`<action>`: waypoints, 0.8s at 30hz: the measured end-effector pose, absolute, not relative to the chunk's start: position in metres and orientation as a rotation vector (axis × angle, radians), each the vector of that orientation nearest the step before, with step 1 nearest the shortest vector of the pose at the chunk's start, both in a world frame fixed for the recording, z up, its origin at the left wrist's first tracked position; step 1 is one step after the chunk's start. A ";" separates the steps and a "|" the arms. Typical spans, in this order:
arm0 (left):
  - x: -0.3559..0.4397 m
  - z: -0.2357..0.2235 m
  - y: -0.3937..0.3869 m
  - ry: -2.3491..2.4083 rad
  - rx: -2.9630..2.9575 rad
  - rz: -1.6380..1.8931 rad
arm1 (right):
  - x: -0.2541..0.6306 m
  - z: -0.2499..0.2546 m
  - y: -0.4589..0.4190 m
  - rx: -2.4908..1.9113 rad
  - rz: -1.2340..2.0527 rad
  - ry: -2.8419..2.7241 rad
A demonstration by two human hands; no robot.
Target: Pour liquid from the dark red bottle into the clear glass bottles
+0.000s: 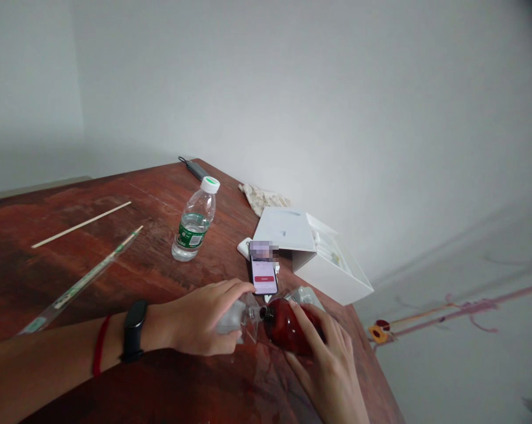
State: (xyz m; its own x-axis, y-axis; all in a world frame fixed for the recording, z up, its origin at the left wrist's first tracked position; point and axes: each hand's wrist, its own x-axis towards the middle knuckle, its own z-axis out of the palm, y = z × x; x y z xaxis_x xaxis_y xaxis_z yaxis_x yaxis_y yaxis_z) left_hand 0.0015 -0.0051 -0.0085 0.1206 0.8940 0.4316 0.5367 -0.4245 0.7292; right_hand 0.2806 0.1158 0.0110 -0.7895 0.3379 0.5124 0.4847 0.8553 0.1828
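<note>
My left hand (206,321) is closed around a clear plastic bottle (233,317), its neck pointing right. In my right hand (330,353) lies a dark red-brown bottle (286,327), tipped over so that its black mouth meets or nearly meets the clear bottle's neck. Whether liquid passes between them I cannot tell. Just beyond both hands is a smartphone (263,282) with a lit screen. A water bottle (193,227) with a green label and white cap stands upright past my left hand, part full.
On the wooden table (160,188) lie a bare chopstick (81,225) and a wrapped pair (85,277). A white box (328,271) with its lid (286,227) sits at the right edge. Behind are a crumpled cloth (263,198) and a dark grey object with a strap (195,169).
</note>
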 end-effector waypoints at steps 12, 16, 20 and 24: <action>0.001 -0.008 -0.005 1.386 2.024 1.194 | 0.281 0.012 0.114 -0.599 -0.404 -2.545; 0.001 -0.009 -0.005 1.388 2.024 1.199 | 0.280 0.013 0.114 -0.619 -0.403 -2.540; 0.001 -0.010 -0.005 1.383 2.021 1.207 | 0.279 0.013 0.114 -0.607 -0.422 -2.547; 0.001 -0.010 -0.005 1.376 2.029 1.207 | 0.279 0.014 0.114 -0.590 -0.432 -2.558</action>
State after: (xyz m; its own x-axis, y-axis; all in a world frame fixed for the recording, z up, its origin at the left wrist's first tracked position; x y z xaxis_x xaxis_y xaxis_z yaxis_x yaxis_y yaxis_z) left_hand 0.0009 -0.0049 -0.0102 0.1395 0.8925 0.4289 0.5415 -0.4314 0.7215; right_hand 0.2795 0.1144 0.0136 -0.7939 0.3268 0.5127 0.4771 0.8576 0.1921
